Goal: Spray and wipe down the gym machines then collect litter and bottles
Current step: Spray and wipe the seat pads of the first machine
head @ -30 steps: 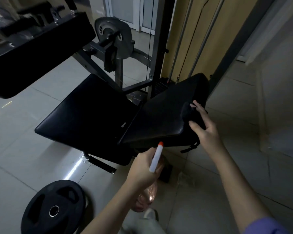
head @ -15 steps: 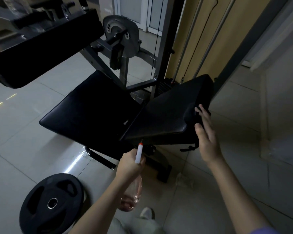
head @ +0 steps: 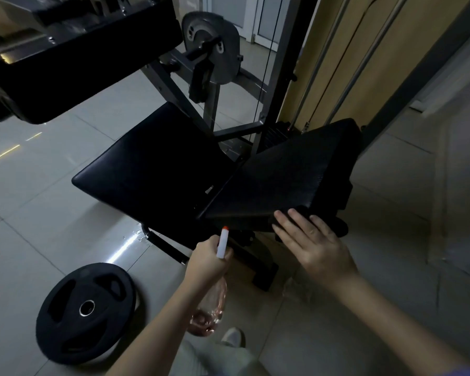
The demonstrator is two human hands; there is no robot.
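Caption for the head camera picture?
Right hand presses dark cloth on black padded seat; left hand grips clear spray bottle.

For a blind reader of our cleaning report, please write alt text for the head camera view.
A person's right hand presses what looks like a dark cloth against the near edge of a black machine pad, while the left hand grips a spray bottle just below. A black weight plate lies on the tiled floor.
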